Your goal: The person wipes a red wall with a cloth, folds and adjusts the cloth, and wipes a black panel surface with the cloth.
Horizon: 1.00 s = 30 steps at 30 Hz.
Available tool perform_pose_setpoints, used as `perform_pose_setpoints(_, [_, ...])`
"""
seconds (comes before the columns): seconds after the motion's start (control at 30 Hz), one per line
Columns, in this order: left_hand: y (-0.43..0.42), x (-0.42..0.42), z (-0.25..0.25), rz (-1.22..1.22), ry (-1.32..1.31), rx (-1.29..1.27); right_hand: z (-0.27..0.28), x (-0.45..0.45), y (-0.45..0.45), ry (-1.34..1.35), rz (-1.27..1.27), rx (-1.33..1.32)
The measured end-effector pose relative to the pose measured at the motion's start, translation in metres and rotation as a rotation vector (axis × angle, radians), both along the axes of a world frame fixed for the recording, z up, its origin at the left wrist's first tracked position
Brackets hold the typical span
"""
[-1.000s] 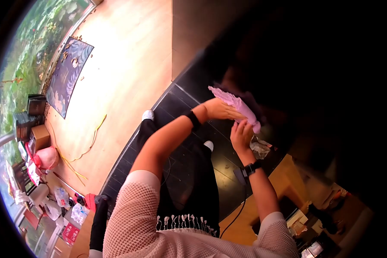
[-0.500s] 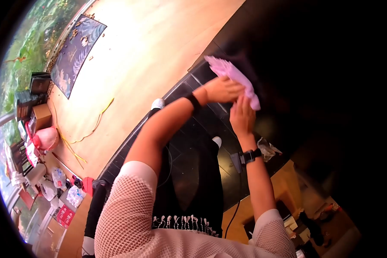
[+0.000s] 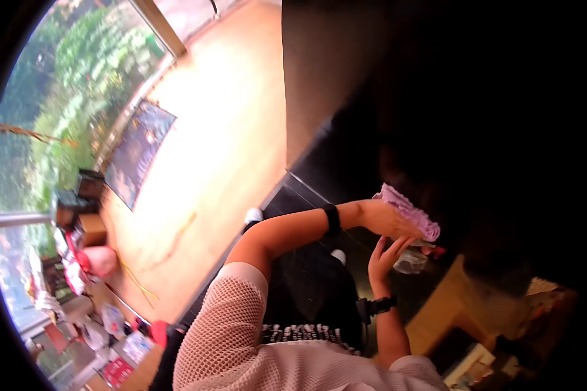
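Observation:
A pink cloth (image 3: 407, 210), bunched into a narrow folded strip with ruffled edges, is held up in front of me. My left hand (image 3: 386, 218) lies along its near side with the fingers closed on it, and a black band is round that wrist. Just below, my right hand (image 3: 386, 257) reaches up with its fingertips at the cloth's lower end, touching or very near my left hand. Its thumb side stands apart from the other fingers, whose tips are partly hidden. A black strap with a small device (image 3: 375, 307) sits on the right wrist.
Dark tiles (image 3: 293, 195) lie under my feet, beside a bright tan floor (image 3: 222, 130). Along the window on the left are a dark patterned mat (image 3: 140, 153), a cardboard box (image 3: 91, 229), a pink round item (image 3: 100, 260) and bags. A crumpled clear bag (image 3: 411, 262) lies beyond my right hand.
Both hands and the cloth have moved right and lower in view. The cloth now looks more compactly folded. My view has turned, showing more of the window and a dark panel.

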State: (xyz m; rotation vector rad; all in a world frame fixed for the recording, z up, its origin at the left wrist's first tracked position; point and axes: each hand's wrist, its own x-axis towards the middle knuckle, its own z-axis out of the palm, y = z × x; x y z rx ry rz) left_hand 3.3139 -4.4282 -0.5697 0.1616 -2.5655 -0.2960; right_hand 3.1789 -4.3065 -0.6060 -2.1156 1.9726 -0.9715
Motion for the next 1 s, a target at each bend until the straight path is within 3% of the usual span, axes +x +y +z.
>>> perform_pose_setpoints(0.03, [-0.005,0.014,0.037,0.029,-0.076,-0.052,0.018,0.019,-0.01,0.002,-0.011,-0.071])
perform_pose_setpoints(0.07, [-0.01,0.034,0.083,0.089,0.091,-0.233,0.049,0.04,-0.021,-0.095,0.007,-0.132])
perform_pose_setpoints(0.17, [-0.028,0.069,0.185,0.255,0.055,-0.482,0.148,0.078,-0.074,-0.328,0.129,-0.472])
perform_pose_setpoints(0.2, [-0.03,0.077,0.224,0.3,0.081,-0.393,0.194,0.088,-0.089,-0.284,0.138,-0.583])
perform_pose_setpoints(0.23, [-0.031,0.08,0.268,0.555,0.151,-0.761,0.245,0.095,-0.099,-0.239,0.147,-0.688])
perform_pose_setpoints(0.3, [-0.021,0.087,0.338,0.723,0.317,-0.686,0.339,0.113,-0.11,-0.146,0.024,-0.885])
perform_pose_setpoints(0.33, [-0.021,0.089,0.351,0.77,0.376,-0.688,0.369,0.113,-0.113,-0.134,0.048,-0.929])
perform_pose_setpoints(0.43, [-0.03,0.087,0.343,0.879,0.43,-0.662,0.383,0.115,-0.124,-0.023,-0.019,-0.989])
perform_pose_setpoints(0.6, [-0.032,0.104,0.235,0.96,0.292,-0.664,0.25,0.093,-0.125,0.392,-0.108,-0.861])
perform_pose_setpoints(0.7, [-0.017,0.105,0.185,0.974,0.274,-0.479,0.235,0.093,-0.115,0.404,-0.051,-0.762])
perform_pose_setpoints(0.77, [-0.017,0.1,0.196,1.023,0.283,-0.448,0.248,0.098,-0.119,0.36,-0.028,-0.738])
perform_pose_setpoints(0.83, [-0.023,0.098,0.229,1.048,0.304,-0.445,0.298,0.108,-0.117,0.369,0.006,-0.664])
perform_pose_setpoints(0.93, [-0.027,0.109,0.305,1.115,0.323,-0.438,0.377,0.128,-0.123,0.304,0.054,-0.746])
perform_pose_setpoints(1.0, [-0.03,0.12,0.327,1.127,0.325,-0.482,0.396,0.14,-0.128,0.293,0.045,-0.801])
